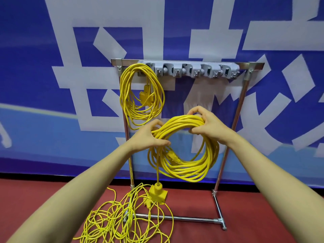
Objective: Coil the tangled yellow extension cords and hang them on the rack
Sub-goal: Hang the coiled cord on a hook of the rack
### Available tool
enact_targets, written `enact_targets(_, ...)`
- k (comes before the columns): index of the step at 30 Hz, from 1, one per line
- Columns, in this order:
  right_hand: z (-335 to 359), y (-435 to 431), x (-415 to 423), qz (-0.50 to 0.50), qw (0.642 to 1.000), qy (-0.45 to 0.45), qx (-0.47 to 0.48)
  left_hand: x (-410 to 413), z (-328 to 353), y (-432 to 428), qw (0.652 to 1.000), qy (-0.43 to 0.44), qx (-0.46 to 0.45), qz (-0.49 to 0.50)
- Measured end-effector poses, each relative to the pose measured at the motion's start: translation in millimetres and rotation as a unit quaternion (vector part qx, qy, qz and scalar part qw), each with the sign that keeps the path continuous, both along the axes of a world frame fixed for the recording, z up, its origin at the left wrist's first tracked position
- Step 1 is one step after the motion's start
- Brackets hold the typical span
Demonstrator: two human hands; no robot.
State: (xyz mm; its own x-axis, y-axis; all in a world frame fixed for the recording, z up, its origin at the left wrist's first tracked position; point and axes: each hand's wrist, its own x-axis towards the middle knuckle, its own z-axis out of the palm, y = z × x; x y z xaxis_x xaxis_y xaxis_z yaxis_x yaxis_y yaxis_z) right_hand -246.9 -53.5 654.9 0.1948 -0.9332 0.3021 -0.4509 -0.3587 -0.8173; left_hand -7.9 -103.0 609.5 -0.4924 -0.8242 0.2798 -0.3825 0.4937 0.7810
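A coiled yellow extension cord [191, 170] hangs in the air in front of the metal rack [238, 109]. My left hand [149, 135] grips the coil's left side and my right hand [205, 123] grips its top. Its yellow socket block [157, 192] dangles on a short length below my left hand, just above the floor. Another coiled yellow cord [140, 95] hangs from the left end of the grey hook strip [189, 70]. A tangled yellow cord [126, 220] lies on the red floor at the rack's left foot.
The rack stands against a blue and white banner wall [52, 85]. Several hooks to the right of the hung coil carry nothing. The rack's base bar [184, 218] runs along the red carpet, with the tangle draped over its left end.
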Motion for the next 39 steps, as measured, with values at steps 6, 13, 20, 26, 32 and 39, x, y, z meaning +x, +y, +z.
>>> enact_targets(6,-9,-5,-9,-0.033,0.998,-0.054,0.006,-16,8,3,0.977,0.194,0.076,0.035)
enact_targets(13,-25,-15,-19,-0.038,0.999,-0.005,0.031,-29,18,3,0.974,0.209,0.085,-0.014)
enact_targets(20,-15,-27,-27,-0.014,0.990,0.136,0.034,-27,34,-6,0.983,0.164,0.076,-0.040)
enact_targets(26,11,-32,-11,0.010,0.997,0.083,0.003,-28,61,-17,0.991,0.105,0.051,-0.063)
enact_targets(32,25,-51,5,-0.045,0.996,0.036,-0.074,-36,88,-38,0.983,0.177,0.044,-0.013)
enact_targets(39,46,-75,16,-0.061,0.989,-0.091,-0.103,-41,100,-65,0.972,0.227,0.034,-0.050)
